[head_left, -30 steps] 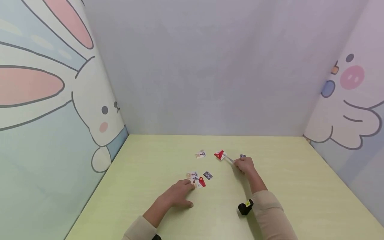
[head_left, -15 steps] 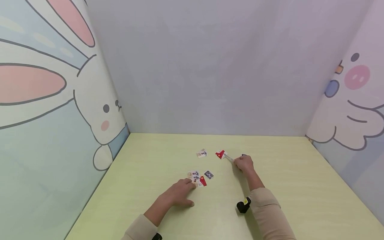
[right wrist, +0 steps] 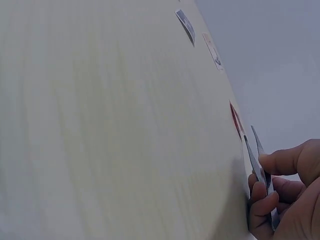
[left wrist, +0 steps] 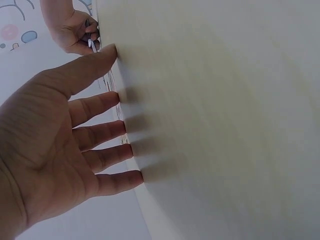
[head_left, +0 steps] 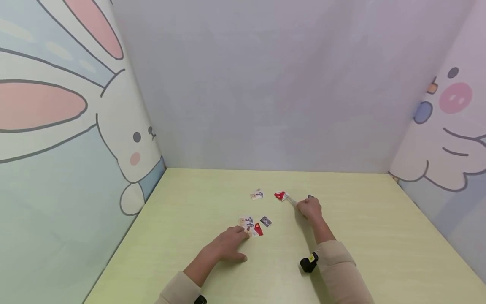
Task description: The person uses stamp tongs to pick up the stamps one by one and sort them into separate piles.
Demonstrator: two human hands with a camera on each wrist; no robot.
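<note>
In the head view my right hand (head_left: pixel 309 207) holds metal tweezers (head_left: pixel 292 201), tips pointing to a small red and white paper piece (head_left: pixel 280 195). The right wrist view shows the tweezers' arms (right wrist: pixel 253 159) spread apart between thumb and fingers, their tips close to that red piece (right wrist: pixel 235 120); contact cannot be told. My left hand (head_left: pixel 229 245) rests with fingers spread, fingertips on the table in the left wrist view. Its fingers reach the edge of several small printed pieces (head_left: pixel 247 221), beside a red and white piece (head_left: pixel 258 229).
A dark printed piece (head_left: pixel 265 221) lies right of the near group. Farther back on the pale yellow table (head_left: pixel 197 198) is a white printed piece (head_left: pixel 257 194). Another dark piece (head_left: pixel 310 196) is partly hidden behind my right hand. Printed side panels and a grey back wall (head_left: pixel 265 105) enclose the table.
The head view has shifted slightly, so everything sits a little farther right. The far red and white piece looks slightly turned. Both hands stay nearly in place; the tweezers remain in my right hand.
</note>
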